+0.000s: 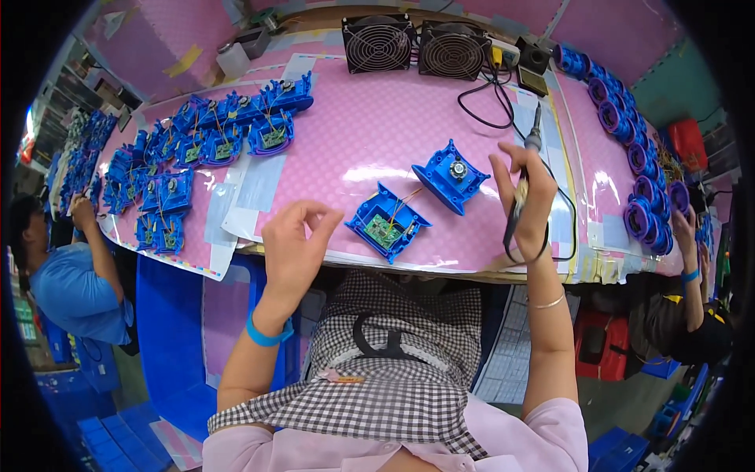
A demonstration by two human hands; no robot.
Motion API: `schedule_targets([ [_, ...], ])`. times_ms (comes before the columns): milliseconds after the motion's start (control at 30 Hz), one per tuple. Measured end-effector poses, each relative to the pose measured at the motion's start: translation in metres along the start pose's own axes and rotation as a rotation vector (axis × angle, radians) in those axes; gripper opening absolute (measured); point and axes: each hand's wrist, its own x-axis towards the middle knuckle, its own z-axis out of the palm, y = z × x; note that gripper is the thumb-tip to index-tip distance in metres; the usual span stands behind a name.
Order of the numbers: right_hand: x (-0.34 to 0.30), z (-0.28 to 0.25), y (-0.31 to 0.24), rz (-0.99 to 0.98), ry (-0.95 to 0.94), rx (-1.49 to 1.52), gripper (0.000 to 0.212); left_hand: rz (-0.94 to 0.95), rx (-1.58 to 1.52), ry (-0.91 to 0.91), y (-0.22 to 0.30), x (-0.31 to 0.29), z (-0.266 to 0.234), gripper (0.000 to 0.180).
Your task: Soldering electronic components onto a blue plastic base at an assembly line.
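Two open blue plastic housing halves (436,178) lie in front of you, between your hands, close to the near edge of the long table with a glossy pink patterned cover (338,126). Below that edge, to your left, stands a deep blue plastic bin (169,338). Past it a person in a light blue shirt (82,287) faces the table with one hand raised to its end. On the table's left side, rows of similar blue housings with wires and green boards (271,106) are packed together. Along the right side runs a line of blue-and-purple plastic rings (641,160). Two square black fans with round wire grilles (378,45) stand at the back.

Your left hand (295,240) is just beside the nearer half, its fingers loosely bent and thumb and forefinger slightly apart; I cannot tell whether they pinch anything thin. Your right hand (532,193) has hold of a grey-collared soldering iron (533,142), tip pointing away from you, while thumb and forefinger stand apart.

The nearer half holds a green circuit board (384,230); the farther one carries a round metallic disc (458,169). Thin reddish wires (410,195) run between the halves.
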Motion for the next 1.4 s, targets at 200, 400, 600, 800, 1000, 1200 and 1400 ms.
schedule_targets([
  [200, -0.037, 0.001, -0.026, -0.177, -0.323, 0.109, 0.023, 0.135, 0.156, -0.321, 0.0, 0.022, 0.004, 0.031],
  [400, -0.035, -0.001, 0.01, -0.135, -0.257, 0.02, 0.017, -0.027, 0.116, -0.221, -0.001, -0.027, 0.014, 0.03],
  [600, -0.038, 0.007, -0.009, -0.357, -0.459, 0.202, 0.014, 0.126, 0.003, -0.087, 0.009, -0.04, 0.045, 0.027],
  [800, -0.052, -0.029, -0.038, -0.022, -0.179, 0.346, 0.028, -0.272, -0.789, -0.233, 0.019, 0.005, 0.009, 0.011],
  [1000, -0.058, -0.034, -0.04, 0.414, -0.106, 0.619, 0.037, -0.244, -0.882, -0.426, 0.043, 0.043, 0.01, 0.017],
  [1200, -0.08, -0.018, -0.044, 0.581, -0.109, 0.766, 0.018, 0.239, -0.016, -0.176, 0.045, 0.039, 0.049, 0.011],
  [1400, -0.076, -0.009, -0.041, 0.557, -0.088, 0.767, 0.019, 0.314, 0.048, -0.184, 0.044, 0.042, 0.058, 0.011],
])
